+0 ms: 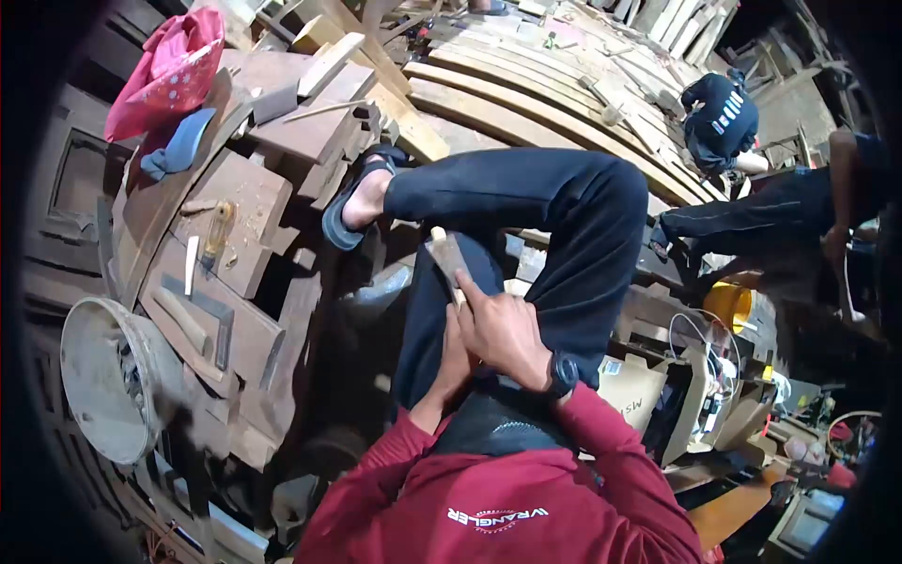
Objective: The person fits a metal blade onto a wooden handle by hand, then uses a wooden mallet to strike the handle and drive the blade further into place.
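A slim pale wooden stick (pixel 438 234) lies along my thigh, its tip poking past a grey-brown flat piece (pixel 447 258) that looks like sandpaper. My right hand (pixel 505 331), with a dark watch on the wrist, presses this piece against the stick with the index finger stretched along it. Below and partly behind it, my left hand (pixel 453 359) is closed around the stick's lower end. The right hand covers much of the left one's fingers and the middle of the stick.
On the wooden bench at left are a clear-handled tool (pixel 219 230), a metal square (pixel 224 334), a blue cloth (pixel 178 146) and a pink bag (pixel 178 70). A dusty bucket (pixel 113 376) stands beside it. Long planks (pixel 507 113) lie ahead. Two people are at right, near a cardboard box (pixel 628 395).
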`<state>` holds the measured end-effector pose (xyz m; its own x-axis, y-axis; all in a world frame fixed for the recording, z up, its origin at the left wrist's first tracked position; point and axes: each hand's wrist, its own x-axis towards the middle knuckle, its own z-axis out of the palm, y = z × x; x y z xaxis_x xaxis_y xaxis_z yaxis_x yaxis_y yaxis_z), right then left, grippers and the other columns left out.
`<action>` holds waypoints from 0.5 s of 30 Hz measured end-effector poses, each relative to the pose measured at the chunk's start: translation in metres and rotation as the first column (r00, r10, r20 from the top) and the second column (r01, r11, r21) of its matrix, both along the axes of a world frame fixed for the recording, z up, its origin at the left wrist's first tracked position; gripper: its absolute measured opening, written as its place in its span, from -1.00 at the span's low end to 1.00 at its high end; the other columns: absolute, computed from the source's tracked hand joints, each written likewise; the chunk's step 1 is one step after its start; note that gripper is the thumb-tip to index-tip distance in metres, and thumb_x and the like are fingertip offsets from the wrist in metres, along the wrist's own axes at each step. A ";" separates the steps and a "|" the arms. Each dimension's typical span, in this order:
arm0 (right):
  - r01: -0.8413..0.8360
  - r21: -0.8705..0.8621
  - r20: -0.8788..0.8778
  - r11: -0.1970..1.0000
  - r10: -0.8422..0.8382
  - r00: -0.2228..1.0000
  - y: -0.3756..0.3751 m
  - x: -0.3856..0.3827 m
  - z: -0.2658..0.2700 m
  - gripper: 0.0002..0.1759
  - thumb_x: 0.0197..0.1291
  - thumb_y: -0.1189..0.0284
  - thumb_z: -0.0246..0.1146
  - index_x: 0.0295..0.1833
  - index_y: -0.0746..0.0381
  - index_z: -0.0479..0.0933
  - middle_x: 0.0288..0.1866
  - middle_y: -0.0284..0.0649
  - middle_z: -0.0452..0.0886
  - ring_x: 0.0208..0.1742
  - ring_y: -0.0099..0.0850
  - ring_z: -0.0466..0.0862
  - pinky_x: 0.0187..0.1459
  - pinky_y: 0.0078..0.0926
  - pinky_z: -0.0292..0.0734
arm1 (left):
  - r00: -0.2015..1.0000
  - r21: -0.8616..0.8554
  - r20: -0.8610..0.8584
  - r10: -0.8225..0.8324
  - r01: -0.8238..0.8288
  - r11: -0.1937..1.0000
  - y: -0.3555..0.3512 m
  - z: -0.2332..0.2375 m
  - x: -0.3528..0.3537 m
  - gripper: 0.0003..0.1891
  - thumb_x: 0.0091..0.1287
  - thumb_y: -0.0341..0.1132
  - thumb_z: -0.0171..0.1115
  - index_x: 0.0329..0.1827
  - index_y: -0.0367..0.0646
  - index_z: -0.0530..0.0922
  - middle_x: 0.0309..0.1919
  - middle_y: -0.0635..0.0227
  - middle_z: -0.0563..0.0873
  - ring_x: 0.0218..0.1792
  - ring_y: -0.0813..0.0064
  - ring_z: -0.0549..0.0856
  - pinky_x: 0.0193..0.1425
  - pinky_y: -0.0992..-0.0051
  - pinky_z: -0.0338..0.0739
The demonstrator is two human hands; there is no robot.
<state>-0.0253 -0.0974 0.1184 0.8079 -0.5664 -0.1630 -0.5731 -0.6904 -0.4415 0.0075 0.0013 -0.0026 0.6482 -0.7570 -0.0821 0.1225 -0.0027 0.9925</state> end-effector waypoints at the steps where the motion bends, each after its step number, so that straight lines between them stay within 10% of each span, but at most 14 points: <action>1: -0.007 0.040 0.010 0.999 0.006 1.000 0.002 -0.004 0.013 -0.46 0.30 0.25 0.22 0.38 0.13 0.58 -0.46 0.21 0.67 -0.42 0.19 0.72 -0.25 0.14 0.65 | 0.962 -0.044 -0.271 0.031 -0.045 0.998 -0.001 0.009 -0.001 -0.67 0.68 -0.26 0.03 0.40 -0.11 0.34 0.11 0.40 0.54 0.14 0.51 0.58 0.21 0.46 0.53; 3: 0.001 0.088 -0.011 0.996 -0.001 1.000 0.007 -0.010 0.034 -0.48 0.30 0.25 0.22 0.35 0.14 0.60 -0.45 0.23 0.68 -0.39 0.19 0.73 -0.24 0.14 0.66 | 0.862 -0.065 -0.505 0.051 -0.096 0.993 0.000 0.005 -0.002 -0.64 0.61 -0.31 0.13 0.37 -0.19 0.35 0.11 0.36 0.54 0.16 0.46 0.58 0.23 0.42 0.53; 6: 0.011 0.072 0.034 0.997 -0.013 0.999 0.006 -0.011 0.016 -0.49 0.31 0.26 0.22 0.35 0.14 0.60 -0.46 0.20 0.68 -0.41 0.17 0.73 -0.26 0.12 0.66 | 0.978 0.132 -0.207 -0.030 0.058 0.990 -0.001 0.001 0.004 -0.59 0.60 -0.23 0.17 0.35 -0.24 0.34 0.08 0.26 0.57 0.10 0.43 0.59 0.17 0.37 0.55; 7: 0.025 0.045 0.050 0.999 -0.027 0.998 0.005 -0.007 -0.003 -0.47 0.35 0.25 0.22 0.40 0.15 0.56 -0.48 0.18 0.67 -0.44 0.15 0.72 -0.29 0.10 0.65 | 0.988 0.081 0.153 0.024 -0.037 0.996 0.007 -0.027 -0.006 -0.54 0.51 -0.27 0.28 0.34 -0.26 0.34 0.12 0.18 0.56 0.14 0.35 0.60 0.21 0.35 0.52; 10: -0.006 0.018 0.104 1.000 0.005 0.995 -0.002 -0.006 -0.020 -0.43 0.38 0.22 0.22 0.44 0.19 0.51 -0.53 0.16 0.65 -0.48 0.14 0.70 -0.32 0.10 0.63 | 0.984 0.061 0.162 -0.069 0.060 0.996 0.006 -0.017 0.003 -0.45 0.40 -0.29 0.38 0.34 -0.28 0.34 0.13 0.09 0.55 0.14 0.22 0.61 0.22 0.28 0.51; 15: 0.002 0.101 0.012 0.995 -0.003 1.000 0.006 -0.015 0.025 -0.46 0.34 0.27 0.18 0.41 0.17 0.54 -0.47 0.24 0.67 -0.43 0.20 0.72 -0.25 0.16 0.66 | 0.967 0.081 -0.255 0.026 -0.005 0.997 0.007 -0.025 -0.003 -0.39 0.40 -0.26 0.40 0.36 -0.32 0.30 0.14 -0.02 0.54 0.14 0.09 0.61 0.22 0.18 0.51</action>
<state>-0.0406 -0.0917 0.1437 0.8087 -0.5496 -0.2097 -0.5690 -0.6403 -0.5161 0.0042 0.0081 -0.0276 0.6095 -0.7314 -0.3060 0.3730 -0.0761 0.9247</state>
